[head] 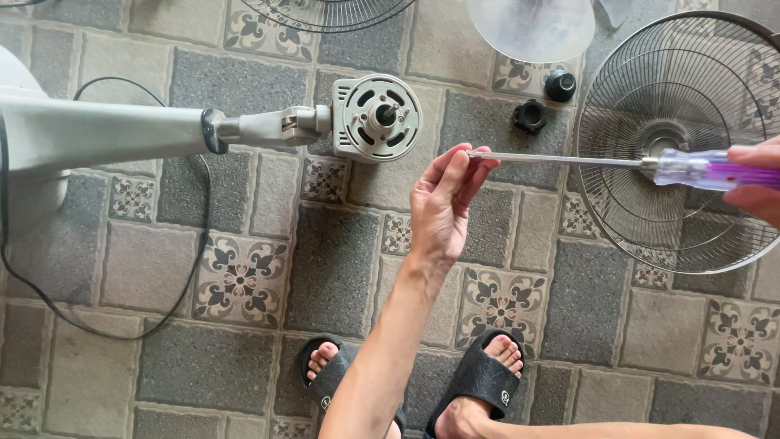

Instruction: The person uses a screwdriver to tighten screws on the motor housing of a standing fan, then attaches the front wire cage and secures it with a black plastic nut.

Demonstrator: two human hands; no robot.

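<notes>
While the right hand (760, 183) grips a purple-handled screwdriver (617, 162) at 3 o'clock, the left hand (443, 203) pinches its tip; the fan motor (378, 118) lies at 11 o'clock.

Long screwdriver (617, 165), right of centre: bare polished metal shaft, glossy translucent clear-and-purple plastic handle. Round fan motor housing (376, 118), upper centre: smooth matt grey-white plastic faceplate with a bright metal spindle. Thick grey stand tube (97, 134), upper left: smooth, satin finish. Round wire fan guard (678, 142), upper right: thin shiny metal wire. Two small black nuts (544, 102), upper centre-right: matt plastic. Patterned tiled floor (244, 276): rough, matt stone-like surface. Black slide sandals (479, 382), bottom centre: textured rubbery finish.
</notes>
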